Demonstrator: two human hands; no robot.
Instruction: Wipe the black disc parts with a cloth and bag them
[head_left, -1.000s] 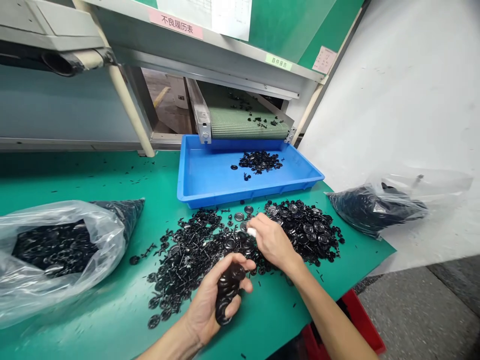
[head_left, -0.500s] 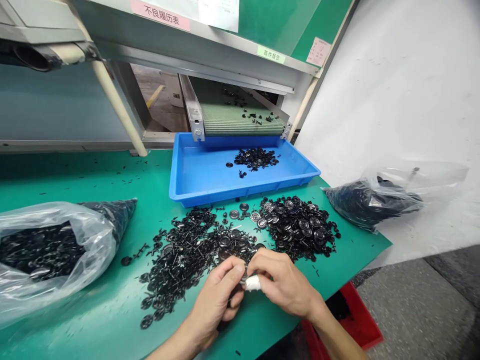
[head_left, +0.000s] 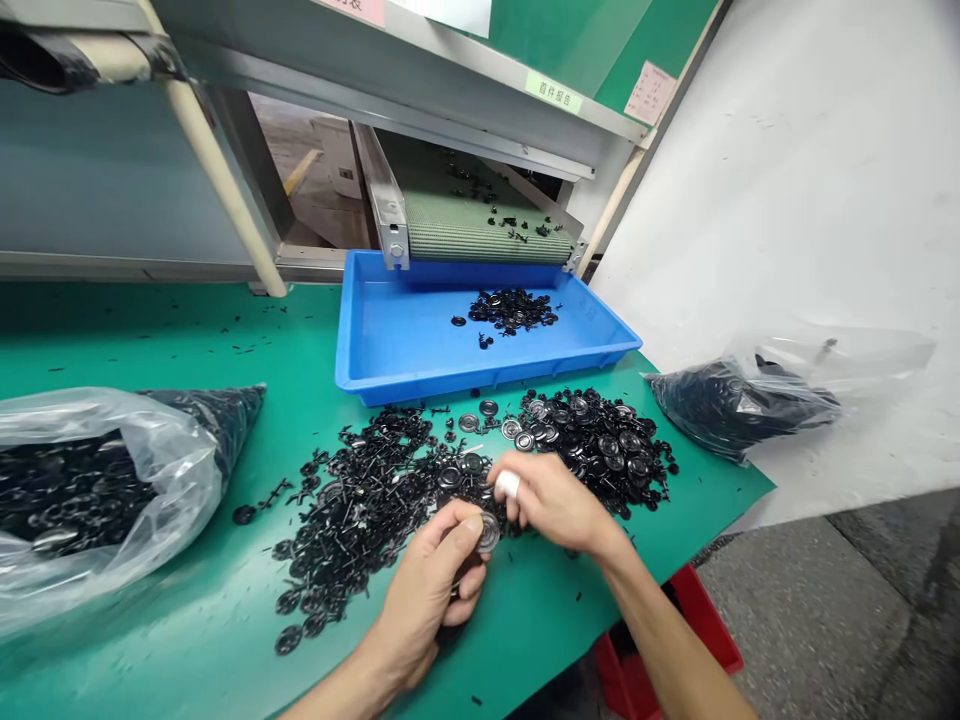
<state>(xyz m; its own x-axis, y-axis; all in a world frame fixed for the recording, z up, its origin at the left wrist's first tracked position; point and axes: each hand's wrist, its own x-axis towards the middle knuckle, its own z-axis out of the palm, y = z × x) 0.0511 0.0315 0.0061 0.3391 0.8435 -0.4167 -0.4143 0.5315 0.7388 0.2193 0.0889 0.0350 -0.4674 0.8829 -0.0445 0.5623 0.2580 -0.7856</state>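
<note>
My left hand (head_left: 435,575) pinches a black round plastic disc (head_left: 489,533) between thumb and forefinger, its ringed face showing. More dark pieces appear under its curled fingers, too hidden to count. To the right, my right hand (head_left: 551,500) reaches over the near edge of the parts, fingers bent and drawn together; whatever is at its fingertips is too small to make out. A white wrap (head_left: 508,485) covers one of its fingers. Ahead of the hands lie a loose heap of black plastic parts with thin stems (head_left: 367,495) and, to its right, a pile of black discs (head_left: 607,440).
A blue tray (head_left: 480,380) with some black parts stands under the end of a green conveyor belt (head_left: 480,240). Clear plastic bags of black parts lie left (head_left: 180,480) and right (head_left: 739,400). Below the green table's (head_left: 225,640) right edge is a red bin (head_left: 705,620).
My right hand has come away from my left, moving up and right towards the parts. The disc in my left hand now shows more plainly. The view has shifted slightly.
</note>
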